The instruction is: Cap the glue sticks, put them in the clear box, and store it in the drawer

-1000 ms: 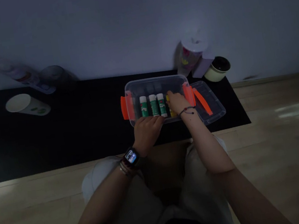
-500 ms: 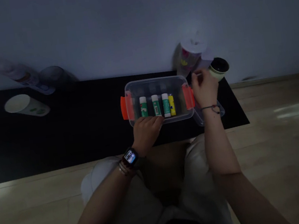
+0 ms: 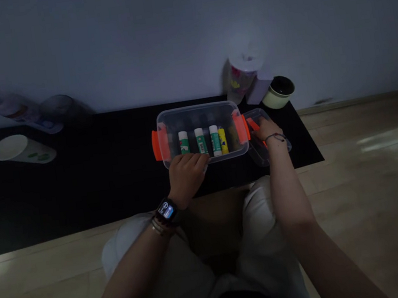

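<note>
Left hand (image 3: 186,178) draped over the front rim of a clear box (image 3: 199,112), fingers slightly spread. Right hand (image 3: 268,132) on the lid (image 3: 259,156), just right of the box, fingers bunched at its orange strap (image 3: 254,124) (pinching or not, impossible to tell). Mid-frame, inside the box: 3 green sticks (image 3: 200,141) and 1 yellow stick (image 3: 223,140), side by side.

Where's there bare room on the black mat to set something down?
The widest bare stretch of black mat lies between the white cup and the clear plastic box. The right end is crowded: the right hand on the box lid, with the cream pot just behind.
</note>
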{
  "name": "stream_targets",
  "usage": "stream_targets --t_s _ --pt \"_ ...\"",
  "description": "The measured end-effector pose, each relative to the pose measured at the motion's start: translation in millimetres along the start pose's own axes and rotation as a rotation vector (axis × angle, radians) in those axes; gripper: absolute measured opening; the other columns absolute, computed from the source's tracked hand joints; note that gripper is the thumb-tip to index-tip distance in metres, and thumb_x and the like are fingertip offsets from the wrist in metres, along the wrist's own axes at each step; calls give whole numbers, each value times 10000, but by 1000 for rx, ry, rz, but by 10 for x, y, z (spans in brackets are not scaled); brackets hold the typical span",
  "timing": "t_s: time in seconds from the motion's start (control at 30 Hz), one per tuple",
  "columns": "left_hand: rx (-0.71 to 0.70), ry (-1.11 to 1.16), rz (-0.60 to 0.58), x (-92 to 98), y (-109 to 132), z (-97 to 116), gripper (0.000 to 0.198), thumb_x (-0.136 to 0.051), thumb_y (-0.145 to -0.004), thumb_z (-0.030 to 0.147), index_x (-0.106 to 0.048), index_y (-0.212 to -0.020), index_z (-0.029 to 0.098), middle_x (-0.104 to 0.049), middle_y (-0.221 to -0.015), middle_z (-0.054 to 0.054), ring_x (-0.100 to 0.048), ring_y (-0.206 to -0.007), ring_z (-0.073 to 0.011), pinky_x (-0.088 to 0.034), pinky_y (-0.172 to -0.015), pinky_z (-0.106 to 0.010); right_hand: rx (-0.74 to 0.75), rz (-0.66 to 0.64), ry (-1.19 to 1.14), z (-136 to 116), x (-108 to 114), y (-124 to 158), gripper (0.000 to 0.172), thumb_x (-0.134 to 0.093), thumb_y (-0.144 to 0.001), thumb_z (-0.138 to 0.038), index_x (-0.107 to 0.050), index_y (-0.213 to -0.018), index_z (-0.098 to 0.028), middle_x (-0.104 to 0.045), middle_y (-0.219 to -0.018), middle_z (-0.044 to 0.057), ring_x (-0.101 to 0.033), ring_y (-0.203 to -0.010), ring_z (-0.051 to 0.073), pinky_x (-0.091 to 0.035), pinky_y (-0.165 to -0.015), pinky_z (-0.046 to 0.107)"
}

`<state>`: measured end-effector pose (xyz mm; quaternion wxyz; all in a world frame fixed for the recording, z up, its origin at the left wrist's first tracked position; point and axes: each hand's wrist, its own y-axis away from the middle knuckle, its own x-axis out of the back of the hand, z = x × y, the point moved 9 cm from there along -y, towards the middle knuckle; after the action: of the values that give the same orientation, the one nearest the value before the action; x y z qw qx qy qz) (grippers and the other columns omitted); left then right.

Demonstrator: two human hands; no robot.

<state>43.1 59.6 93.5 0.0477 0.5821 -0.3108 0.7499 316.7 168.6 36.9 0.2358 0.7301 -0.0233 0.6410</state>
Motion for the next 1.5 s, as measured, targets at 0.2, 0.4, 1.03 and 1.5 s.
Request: stream_targets --t_s 0.2,0.4,1.03,1.5 --pt "-2 -11 43 35 9 -4 237 -499 -981 201 -734 -1003 211 -770 -857 -57 -692 -823 -236 -422 -723 -390 -2 -22 -42 -40 -79 -73 543 -662 -895 -338 -529 -1390 -162 -616 -1330 217 -607 -1229 315 -493 -966 441" --pt "31 -13 141 110 28 -119 206 -569 -906 154 -733 -1014 214 -763 -837 -59 -690 -823 -243 -430 -753 -393 -52 68 -35 -88 -9 -86 560 -625 -919 -305 -478 -1432 -137 -468 -1484 216 -447 -1381 345 -469 -1031 470" --pt "393 468 459 418 115 -1058 373 -384 -1025 424 -660 -1159 212 -665 -1184 -99 -580 -1129 -246 -425 -1021 -429 -110 428 -189 150 575 169 503 -642 -851 -356 -511 -1273 -115 -626 -1215 232 -621 -1149 362 -477 -964 544" --pt "652 1050 556 -22 173 -1540 595 -417 -940 689 -677 -1186 214 -664 -1259 -106 -616 -1193 -260 -478 -1065 -434 964 625 -326 -1359 939 1340 471 -549 -864 -199 -595 -1332 -239 -616 -1193 117 -553 -1141 307 -448 -1009 523"
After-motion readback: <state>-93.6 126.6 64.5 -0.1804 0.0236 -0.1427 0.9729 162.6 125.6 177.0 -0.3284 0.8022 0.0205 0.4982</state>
